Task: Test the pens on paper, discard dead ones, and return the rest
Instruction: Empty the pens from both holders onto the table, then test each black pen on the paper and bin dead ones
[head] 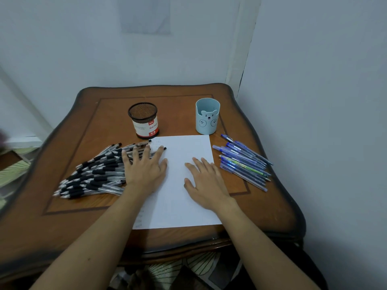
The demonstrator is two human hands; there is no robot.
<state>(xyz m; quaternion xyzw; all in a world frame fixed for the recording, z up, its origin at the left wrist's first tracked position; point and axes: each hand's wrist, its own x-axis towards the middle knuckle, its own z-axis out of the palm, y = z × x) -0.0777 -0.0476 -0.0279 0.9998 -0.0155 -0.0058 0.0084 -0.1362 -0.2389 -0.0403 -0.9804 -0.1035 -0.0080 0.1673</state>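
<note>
The job looks to be near its start. Both pen holders stand at the back of the wooden table with no pens sticking out of them: a black mesh pen cup with a red-and-white label on the left, and a pale blue cup with a bear face on the right. All the pens lie loose in two heaps. A large fan of clear-barrelled pens with black grips lies left of the paper, and a smaller bundle of blue pens lies right of it. The white sheet of paper lies flat in the middle, its near edge close to the table's front. A few faint marks show by its far-left corner and along its lower-left edge, too small to read, so some testing may be done. No discard pile can be picked out. The left hand lies flat with fingers spread, partly over the near ends of the black pens and partly over the sheet's left edge, gripping nothing. The right hand rests palm down on the paper, fingers straight, holding nothing.
</note>
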